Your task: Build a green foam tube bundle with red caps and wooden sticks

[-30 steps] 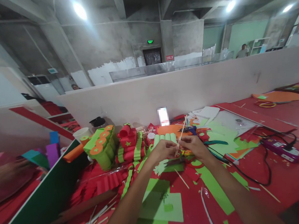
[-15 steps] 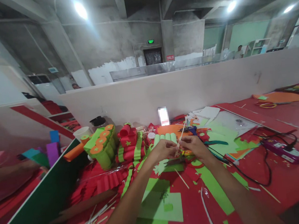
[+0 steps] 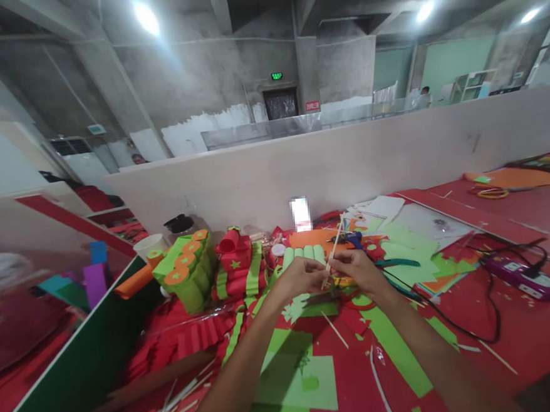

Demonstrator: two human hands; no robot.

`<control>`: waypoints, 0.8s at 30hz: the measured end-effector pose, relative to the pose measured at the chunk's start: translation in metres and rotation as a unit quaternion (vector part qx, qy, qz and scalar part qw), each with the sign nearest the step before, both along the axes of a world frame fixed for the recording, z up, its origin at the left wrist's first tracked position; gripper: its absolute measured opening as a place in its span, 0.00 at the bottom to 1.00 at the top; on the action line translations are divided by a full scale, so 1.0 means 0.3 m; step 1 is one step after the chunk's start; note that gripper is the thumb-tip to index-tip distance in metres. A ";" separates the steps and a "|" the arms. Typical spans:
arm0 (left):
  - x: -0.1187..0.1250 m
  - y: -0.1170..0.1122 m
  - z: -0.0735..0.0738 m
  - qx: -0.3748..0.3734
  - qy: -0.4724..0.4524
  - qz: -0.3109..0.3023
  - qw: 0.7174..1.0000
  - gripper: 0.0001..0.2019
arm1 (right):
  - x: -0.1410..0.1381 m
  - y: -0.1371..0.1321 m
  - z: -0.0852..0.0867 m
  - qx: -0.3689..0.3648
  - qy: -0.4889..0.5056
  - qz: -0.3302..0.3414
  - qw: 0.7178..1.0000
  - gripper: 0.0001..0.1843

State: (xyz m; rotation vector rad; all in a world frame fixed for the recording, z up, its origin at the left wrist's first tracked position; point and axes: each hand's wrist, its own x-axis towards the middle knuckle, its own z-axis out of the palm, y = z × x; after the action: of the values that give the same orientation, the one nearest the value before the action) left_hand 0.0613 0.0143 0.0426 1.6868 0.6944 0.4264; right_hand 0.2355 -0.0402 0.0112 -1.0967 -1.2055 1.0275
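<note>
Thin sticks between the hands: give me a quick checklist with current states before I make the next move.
1. Left hand gripping the thin sticks: ok, fingers pinch them low down.
2. Right hand gripping too: ok, its fingertips meet them beside the left hand's.
3. Lower ends of the sticks lined up: cannot tell, too fine and blurred near the fingers.
4. Space between the forearms uncluttered: not ok, a loose stick and a pale green sheet lie there.
5. Blue glue gun well away from the right hand: not ok, it lies just beyond it.
6. Glue gun cold: cannot tell.
</note>
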 end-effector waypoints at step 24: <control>0.013 -0.009 -0.012 0.184 0.055 0.019 0.981 0.19 | -0.010 0.004 -0.003 0.015 -0.024 0.003 1.000 0.15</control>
State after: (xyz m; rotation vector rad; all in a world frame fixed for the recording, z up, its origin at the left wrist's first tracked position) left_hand 0.0651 0.0117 0.0388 2.0602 0.7643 0.5139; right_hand 0.2327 -0.0388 0.0102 -1.1008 -1.2604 0.9894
